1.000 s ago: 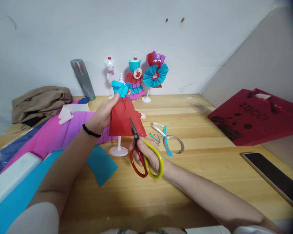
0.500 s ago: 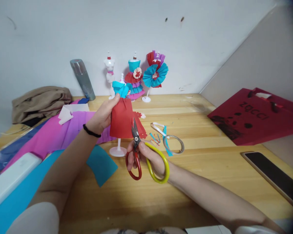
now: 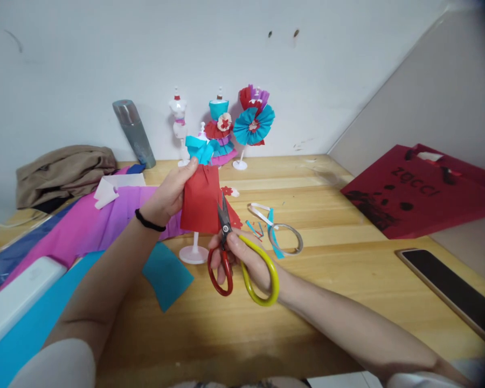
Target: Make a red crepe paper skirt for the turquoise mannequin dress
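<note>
A small dress form on a white stand (image 3: pixel 194 254) wears a blue crepe-paper top (image 3: pixel 202 149) and a red paper skirt (image 3: pixel 200 199). My left hand (image 3: pixel 173 191) is closed on the skirt at its waist, thumb on the front; its other fingers are mostly hidden behind the paper. In my right hand (image 3: pixel 242 253) is a pair of scissors (image 3: pixel 225 222) with one red and one yellow handle loop. Their blades point up at the skirt's right edge, a little apart. More red paper shows just right of the blades.
Behind stand a bare dress form (image 3: pixel 179 113) and two dressed ones (image 3: pixel 219 109) (image 3: pixel 254 126). A tape roll (image 3: pixel 299 240) and paper scraps (image 3: pixel 271 215) lie right; farther right, a phone (image 3: pixel 448 291) and a red bag (image 3: pixel 420 199). Crepe paper (image 3: pixel 121 215), a bottle (image 3: pixel 135 134) and brown cloth (image 3: pixel 64 172) fill the left.
The scissor blades have parted slightly at the skirt's edge. My left hand keeps its hold at the waist. The whole view has shifted a little.
</note>
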`<state>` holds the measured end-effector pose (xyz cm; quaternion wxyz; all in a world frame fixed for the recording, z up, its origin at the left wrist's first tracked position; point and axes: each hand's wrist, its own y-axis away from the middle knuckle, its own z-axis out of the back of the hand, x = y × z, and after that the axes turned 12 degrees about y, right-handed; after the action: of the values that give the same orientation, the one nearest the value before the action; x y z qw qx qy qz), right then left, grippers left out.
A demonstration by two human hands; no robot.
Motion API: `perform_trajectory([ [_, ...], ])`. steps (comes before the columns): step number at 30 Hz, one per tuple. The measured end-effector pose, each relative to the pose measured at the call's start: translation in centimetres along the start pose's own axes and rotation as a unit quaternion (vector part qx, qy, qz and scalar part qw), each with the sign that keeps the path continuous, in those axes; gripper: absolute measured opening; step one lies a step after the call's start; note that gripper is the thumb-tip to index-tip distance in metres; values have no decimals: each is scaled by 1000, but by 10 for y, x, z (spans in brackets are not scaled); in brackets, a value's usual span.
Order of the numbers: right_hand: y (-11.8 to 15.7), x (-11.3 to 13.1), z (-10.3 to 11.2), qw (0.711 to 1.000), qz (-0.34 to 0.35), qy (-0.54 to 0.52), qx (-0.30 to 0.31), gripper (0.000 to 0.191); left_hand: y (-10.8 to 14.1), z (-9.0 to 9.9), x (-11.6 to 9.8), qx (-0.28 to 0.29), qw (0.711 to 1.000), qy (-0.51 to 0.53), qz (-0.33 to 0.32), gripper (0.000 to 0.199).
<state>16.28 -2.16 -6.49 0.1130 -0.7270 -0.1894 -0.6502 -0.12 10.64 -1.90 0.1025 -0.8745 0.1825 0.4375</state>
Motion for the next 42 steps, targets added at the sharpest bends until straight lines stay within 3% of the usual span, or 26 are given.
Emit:
perform_trajectory([
  [11,2,9,-1,997,25,78,-4,60,6,-7,-4,16,1000,-19,-18,33],
  [27,1,8,-3,993,32,96,-54,63,6,-6,-2,67,997,-16,40,43],
  [38,3,11,-3,998,21,65,-17,65,5,-6,-5,-1,1000,-16,-2,36],
  [42,3,16,-1,999,20,48,1,67,6,-10,-6,2,1000,-20,-11,36],
])
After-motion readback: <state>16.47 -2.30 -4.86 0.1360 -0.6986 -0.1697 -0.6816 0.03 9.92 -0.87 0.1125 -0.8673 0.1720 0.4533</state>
